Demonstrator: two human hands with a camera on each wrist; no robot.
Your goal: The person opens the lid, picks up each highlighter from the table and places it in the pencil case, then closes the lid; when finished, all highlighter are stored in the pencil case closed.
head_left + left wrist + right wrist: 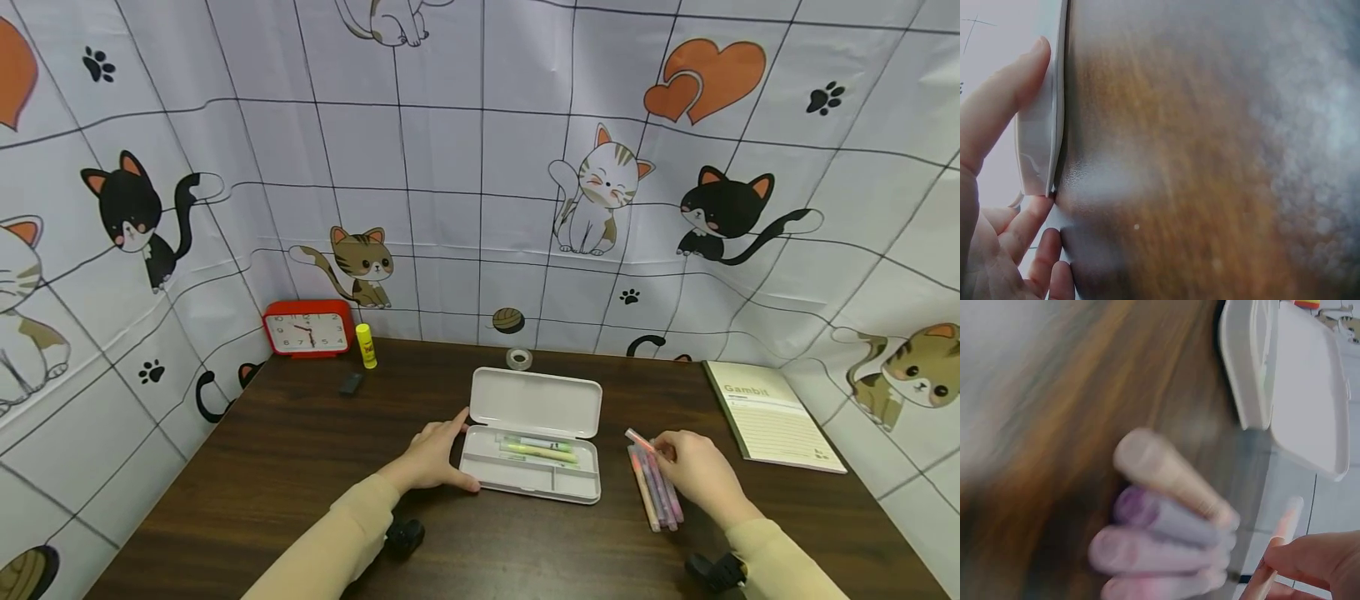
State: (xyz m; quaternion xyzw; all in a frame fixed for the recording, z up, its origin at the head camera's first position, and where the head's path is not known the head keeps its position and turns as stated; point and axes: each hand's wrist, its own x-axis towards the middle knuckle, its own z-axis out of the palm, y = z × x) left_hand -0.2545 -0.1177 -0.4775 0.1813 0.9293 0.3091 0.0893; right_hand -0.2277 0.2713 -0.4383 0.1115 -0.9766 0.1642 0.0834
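Sitting open in the middle of the brown tabletop [300, 467], the white pencil case [531, 467] already had a few pens [540, 450] in its tray, so the filling looked partly done. A bunch of pens [656, 487] lay on the tabletop just to the right of the case, so more seemed left to go in.

The left hand [435, 458] lay against the left end of the case. Its fingers were nearly straight, with the thumb on the edge of the case and the other fingers at its corner, steadying it.

The right hand [693, 471] was on the bunch of pens. Its thumb and finger pinched one pink pen [640, 438], which stuck out toward the case with its far end tilted up off the others.
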